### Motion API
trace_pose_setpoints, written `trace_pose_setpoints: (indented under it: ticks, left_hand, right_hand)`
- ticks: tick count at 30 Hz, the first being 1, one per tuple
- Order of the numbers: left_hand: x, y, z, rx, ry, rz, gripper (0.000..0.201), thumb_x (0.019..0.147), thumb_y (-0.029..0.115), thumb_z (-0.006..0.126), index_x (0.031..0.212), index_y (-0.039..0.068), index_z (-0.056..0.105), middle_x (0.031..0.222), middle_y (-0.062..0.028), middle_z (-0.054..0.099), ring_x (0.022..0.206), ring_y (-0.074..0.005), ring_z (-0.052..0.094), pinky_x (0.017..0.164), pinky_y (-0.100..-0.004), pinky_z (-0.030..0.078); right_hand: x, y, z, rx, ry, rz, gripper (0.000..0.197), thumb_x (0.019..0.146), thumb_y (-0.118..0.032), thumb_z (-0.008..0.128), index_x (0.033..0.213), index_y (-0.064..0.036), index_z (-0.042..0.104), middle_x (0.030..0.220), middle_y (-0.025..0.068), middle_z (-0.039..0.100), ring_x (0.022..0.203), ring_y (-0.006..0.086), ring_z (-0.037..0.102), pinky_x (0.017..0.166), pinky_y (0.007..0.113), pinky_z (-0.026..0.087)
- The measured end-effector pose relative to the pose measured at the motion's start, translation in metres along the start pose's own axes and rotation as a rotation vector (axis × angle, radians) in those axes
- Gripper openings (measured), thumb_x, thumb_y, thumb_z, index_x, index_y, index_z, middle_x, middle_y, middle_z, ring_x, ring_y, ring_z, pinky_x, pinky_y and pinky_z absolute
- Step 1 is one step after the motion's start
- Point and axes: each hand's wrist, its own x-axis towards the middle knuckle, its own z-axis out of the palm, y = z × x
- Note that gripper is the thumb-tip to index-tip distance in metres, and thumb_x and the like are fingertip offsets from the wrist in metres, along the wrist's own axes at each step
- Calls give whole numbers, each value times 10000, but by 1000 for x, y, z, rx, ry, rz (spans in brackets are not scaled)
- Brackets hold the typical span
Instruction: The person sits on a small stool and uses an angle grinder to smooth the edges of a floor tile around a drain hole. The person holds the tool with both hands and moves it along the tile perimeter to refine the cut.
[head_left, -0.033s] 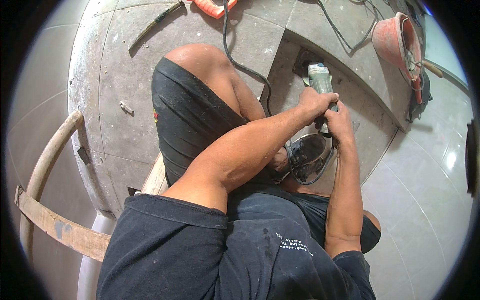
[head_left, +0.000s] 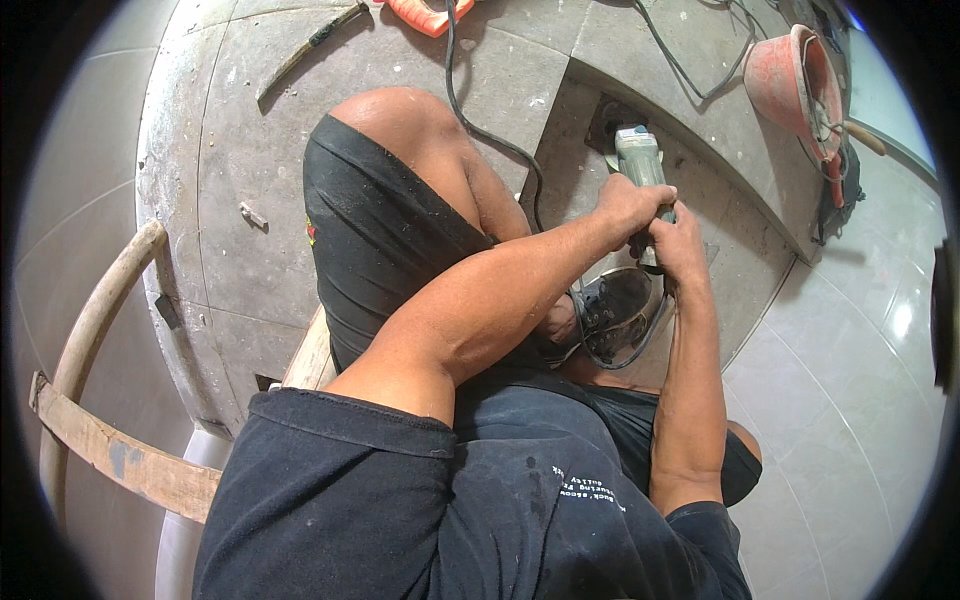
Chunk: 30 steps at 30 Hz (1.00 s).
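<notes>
An angle grinder [head_left: 639, 157] with a greenish-grey body points away from me, its disc end over a dark recess [head_left: 602, 124] in the sunken part of the floor. My left hand [head_left: 632, 205] is wrapped round the middle of its body. Just behind and to the right, my right hand [head_left: 680, 243] grips the rear handle part. The fingers of both hands are partly hidden under the tool. From its back end a black cord [head_left: 640, 345] loops down past my dark shoe [head_left: 615, 300]. Most of the disc is hidden by the grinder head.
A curved wooden chair part [head_left: 120, 455] stands at the left. On the dusty tiles lie a long thin tool [head_left: 305, 55] and an orange object [head_left: 425, 14]. At the far right a red bucket [head_left: 780, 85] lies tipped over. Another cord [head_left: 672, 62] runs across the floor.
</notes>
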Motion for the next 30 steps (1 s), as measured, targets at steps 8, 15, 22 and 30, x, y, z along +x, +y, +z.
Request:
trace_pose_setpoints:
  ticks: [8,15,22,30]
  left_hand:
    - [5,-9,14,33,-81,54,654,828,412,852,1105,-161,702,961,-215,749,774,-265,747,643,-403,585]
    - [8,-16,22,1,-159,18,649,828,405,862,1116,-151,691,965,-214,742,783,-272,750,656,-405,606]
    - [8,-29,32,-167,-176,-24,608,864,351,870,1170,-133,664,997,-225,738,769,-293,755,629,-418,629]
    - [-7,-35,35,-306,-193,-57,523,933,303,835,1249,-55,621,1107,-189,714,952,-270,739,722,-407,621]
  right_hand:
    - [-8,16,-9,38,82,-46,450,806,-136,714,1210,62,682,979,137,741,842,230,706,758,375,552]
    - [-25,6,-13,20,102,-103,359,835,-83,730,1164,43,663,961,108,728,770,177,687,679,330,544]
    - [-20,16,-36,-144,45,-184,512,762,-118,797,1239,34,690,1060,113,751,949,201,709,874,351,552]
    - [-21,16,-36,-460,130,-415,780,697,-112,821,1452,-37,641,1240,213,767,1158,328,743,1017,398,548]
